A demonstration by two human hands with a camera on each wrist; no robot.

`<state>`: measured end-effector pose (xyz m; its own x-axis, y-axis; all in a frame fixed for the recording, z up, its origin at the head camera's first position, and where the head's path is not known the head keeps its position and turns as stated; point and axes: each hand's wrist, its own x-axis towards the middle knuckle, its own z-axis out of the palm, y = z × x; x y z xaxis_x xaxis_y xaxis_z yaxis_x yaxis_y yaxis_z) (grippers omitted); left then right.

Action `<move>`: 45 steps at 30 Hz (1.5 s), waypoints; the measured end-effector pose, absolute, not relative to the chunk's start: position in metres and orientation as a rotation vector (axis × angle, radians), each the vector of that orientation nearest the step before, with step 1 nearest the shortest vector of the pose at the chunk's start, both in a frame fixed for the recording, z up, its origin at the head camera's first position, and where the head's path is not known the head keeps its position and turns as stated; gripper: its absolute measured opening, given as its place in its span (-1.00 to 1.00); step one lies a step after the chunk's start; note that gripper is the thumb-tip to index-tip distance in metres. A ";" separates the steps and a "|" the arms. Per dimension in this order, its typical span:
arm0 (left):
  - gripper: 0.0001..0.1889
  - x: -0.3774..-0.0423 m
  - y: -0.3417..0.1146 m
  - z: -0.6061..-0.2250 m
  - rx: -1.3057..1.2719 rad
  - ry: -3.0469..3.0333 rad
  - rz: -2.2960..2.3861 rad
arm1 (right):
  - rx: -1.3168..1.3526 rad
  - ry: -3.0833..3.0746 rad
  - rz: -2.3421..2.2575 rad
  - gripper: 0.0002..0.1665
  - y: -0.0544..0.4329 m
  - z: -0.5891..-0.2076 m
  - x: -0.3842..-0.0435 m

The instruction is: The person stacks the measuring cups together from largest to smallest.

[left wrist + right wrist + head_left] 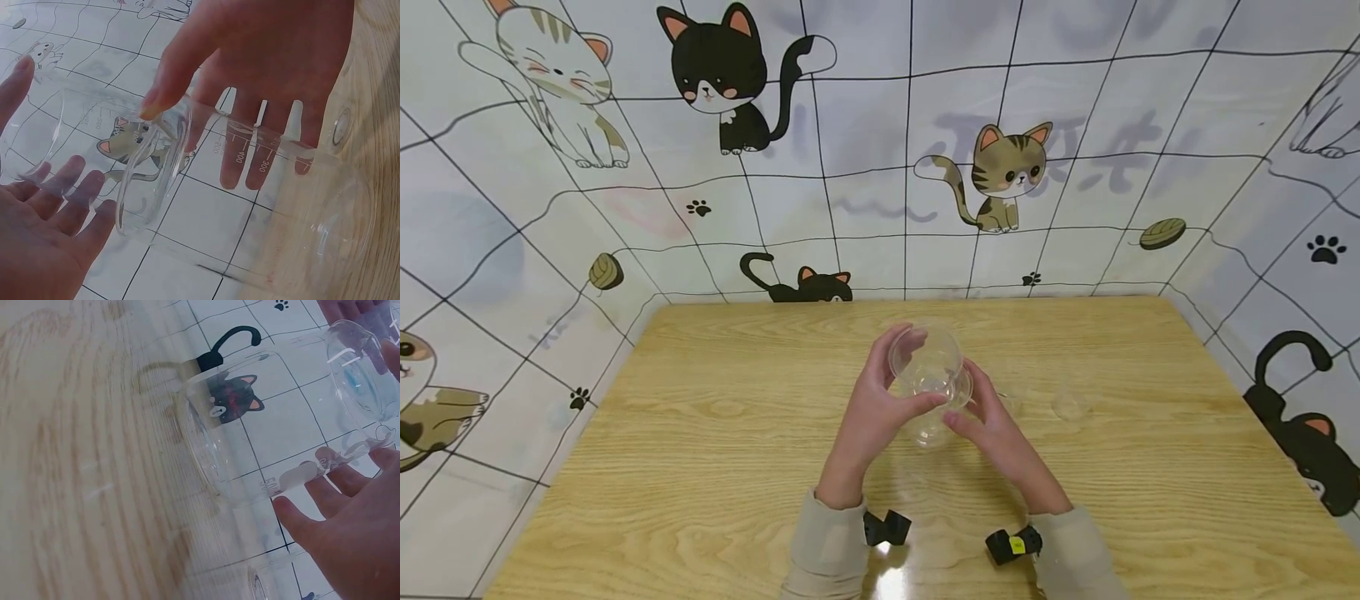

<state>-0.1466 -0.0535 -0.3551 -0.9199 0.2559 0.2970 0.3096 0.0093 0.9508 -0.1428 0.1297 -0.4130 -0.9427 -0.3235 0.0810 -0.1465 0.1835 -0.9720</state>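
We see the left hand (880, 398) at the middle of the head view, thumb and fingers curled around a clear, colourless, round-mouthed vessel (925, 358). Lower and to its right, the right hand (994, 418) grips a clear graduated beaker (269, 444), thumb near the rim, fingers spaced along the wall. We judge the fitting together partly done: the vessel lines up above the beaker's mouth, but we cannot tell how firmly they meet, and neither is released. The forearms, in beige sleeves (829, 546), converge from the bottom edge. Right of centre, a clear round piece (1070, 404) lies apart on the pale wooden table (700, 467).
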 end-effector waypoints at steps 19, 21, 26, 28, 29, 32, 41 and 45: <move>-0.15 -0.149 -0.057 -0.363 -0.633 -2.297 -1.957 | -0.503 2.328 -1.890 -0.17 0.135 -0.441 -0.155; -0.14 -0.150 -0.057 -0.365 -0.627 -2.307 -1.958 | -0.497 2.330 -1.896 -0.16 0.135 -0.441 -0.155; -0.10 -0.159 -0.056 -0.386 -0.571 -2.362 -1.915 | -0.562 2.334 -1.912 -0.14 0.136 -0.444 -0.156; -0.09 -0.163 -0.056 -0.394 -0.560 -2.378 -1.890 | -0.584 2.335 -1.908 -0.15 0.136 -0.443 -0.156; -0.09 -0.163 -0.055 -0.395 -0.558 -2.383 -1.882 | -0.583 2.336 -1.903 -0.15 0.136 -0.442 -0.155; -0.04 -0.164 -0.055 -0.399 -0.564 -2.372 -1.894 | -0.571 2.317 -1.908 -0.15 0.134 -0.435 -0.152; -0.03 -0.166 -0.054 -0.404 -0.545 -2.386 -1.924 | -0.547 2.324 -1.895 -0.16 0.129 -0.414 -0.142; -0.10 -0.167 -0.053 -0.406 -0.502 -2.430 -1.912 | -0.527 2.333 -1.888 -0.16 0.129 -0.413 -0.141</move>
<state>-0.1669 -0.0526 -0.4060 -0.9485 0.2435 0.2025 0.2541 0.2033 0.9456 -0.1412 0.1285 -0.4134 -0.9359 -0.3226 0.1413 -0.2055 0.1742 -0.9630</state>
